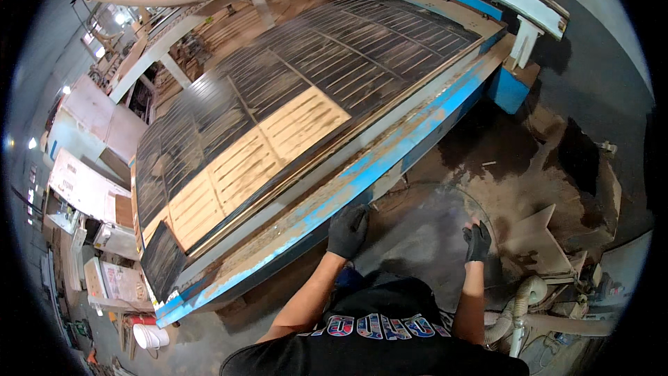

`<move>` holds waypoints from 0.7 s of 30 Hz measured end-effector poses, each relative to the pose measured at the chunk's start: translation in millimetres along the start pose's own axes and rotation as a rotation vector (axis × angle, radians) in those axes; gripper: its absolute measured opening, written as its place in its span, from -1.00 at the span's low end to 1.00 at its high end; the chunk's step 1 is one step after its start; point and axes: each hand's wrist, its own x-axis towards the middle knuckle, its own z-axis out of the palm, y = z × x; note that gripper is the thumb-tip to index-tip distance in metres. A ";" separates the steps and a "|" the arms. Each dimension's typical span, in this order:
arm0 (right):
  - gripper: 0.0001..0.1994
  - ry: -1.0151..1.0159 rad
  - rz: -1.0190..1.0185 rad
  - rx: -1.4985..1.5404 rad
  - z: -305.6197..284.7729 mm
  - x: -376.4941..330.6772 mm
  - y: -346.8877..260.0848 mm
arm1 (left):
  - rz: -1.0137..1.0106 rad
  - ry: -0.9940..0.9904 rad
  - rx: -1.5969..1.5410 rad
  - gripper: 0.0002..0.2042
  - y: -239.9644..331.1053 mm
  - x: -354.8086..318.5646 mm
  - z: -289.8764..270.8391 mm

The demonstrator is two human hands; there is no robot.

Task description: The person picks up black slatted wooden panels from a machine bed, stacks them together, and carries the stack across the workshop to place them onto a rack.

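Beside the blue side rail (362,177) of the machine bed (313,181), my left hand (347,230) is hanging with its fingers bent inward; whether it is touching the rail or gripping anything, I cannot tell. My right hand (477,240) is hovering over the floor (424,230), well apart from the bed, its fingers partly curled, and I cannot tell if it is holding something small. Ahead and to my left, the slotted tabletop (376,35) is lying across the bed, mostly dark. For working well at this edge, I judge I should be standing close and steady, leaning little, and minding the worn rail with a light touch. Counting, I am seeing two hands, both dark-gloved; one slotted tabletop; three pale sections (247,160) in it, as the cross grooves are dividing them; one dark piece (163,261) lying at the near left corner; one white bucket (151,336) standing beyond that corner; and at least one ribbed hose (518,310) lying right of my right forearm.
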 end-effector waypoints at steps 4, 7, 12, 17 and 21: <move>-0.66 0.019 -0.051 -0.035 3.9 23.5 -28.7 | 0.066 0.017 0.040 -0.83 13.9 61.7 9.9; -0.63 0.047 -0.066 -0.007 11.6 46.9 -47.1 | -0.021 0.116 0.119 -0.84 -7.1 106.4 29.1; -0.69 0.024 -0.049 0.051 39.4 96.8 -67.3 | -0.116 0.248 0.424 -0.71 -84.2 182.8 54.7; -0.74 -0.098 -0.105 -0.034 57.0 174.3 -90.0 | -0.566 -0.033 0.491 -0.52 -127.8 257.8 71.8; -0.73 -0.146 -0.257 -0.094 71.3 255.0 -121.5 | -0.712 -0.172 0.294 -0.45 -166.9 306.9 104.9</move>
